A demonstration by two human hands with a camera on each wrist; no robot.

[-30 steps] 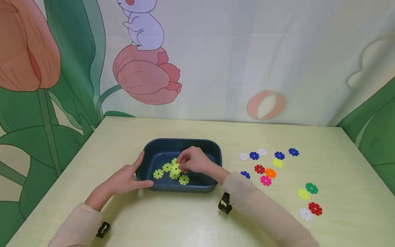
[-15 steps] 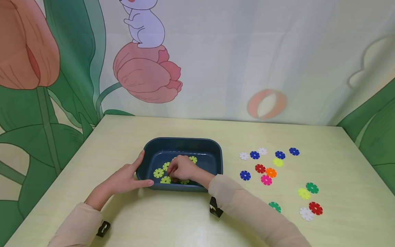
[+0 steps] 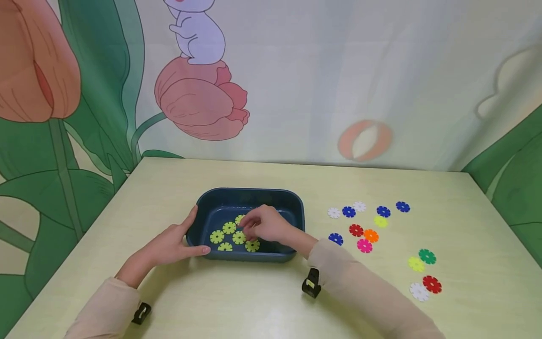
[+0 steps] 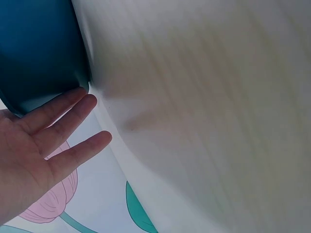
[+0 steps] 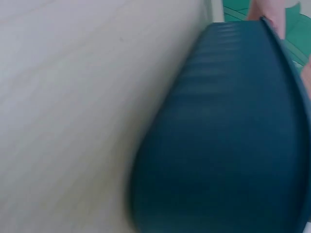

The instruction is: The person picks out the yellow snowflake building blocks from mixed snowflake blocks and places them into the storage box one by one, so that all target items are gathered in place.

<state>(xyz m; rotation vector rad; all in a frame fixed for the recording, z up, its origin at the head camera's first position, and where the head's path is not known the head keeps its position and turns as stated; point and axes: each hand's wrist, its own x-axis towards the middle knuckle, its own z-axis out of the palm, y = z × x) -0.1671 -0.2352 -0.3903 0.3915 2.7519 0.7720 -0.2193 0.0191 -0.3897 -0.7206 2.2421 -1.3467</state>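
Note:
My left hand [image 3: 169,242] rests at the left front corner of a dark blue tray [image 3: 292,258], thumb on the front rim, fingers along the outer left side. In the left wrist view its fingers [image 4: 73,116] are straight and spread, two tips touching the tray wall [image 4: 39,53]. Over the inside of the tray hovers my right hand [image 3: 268,226], fingers loosely bent; I see nothing between them. Several yellow notched plastic discs [image 3: 229,228] lie on the tray floor, one yellow disc [image 3: 225,246] near the front wall. The right wrist view shows the tray's outer wall [image 5: 223,126], not the hand.
Right of the tray, loose notched discs lie scattered on the table [image 3: 237,301]: among them a red disc [image 3: 356,230], an orange disc [image 3: 371,236], a green disc [image 3: 427,256] and a white disc [image 3: 419,292]. A patterned curtain [image 3: 292,94] hangs behind the table.
My right hand carried a yellow disc to the tray's front, let it go there, and has moved back up and right. My left hand stays on the tray corner.

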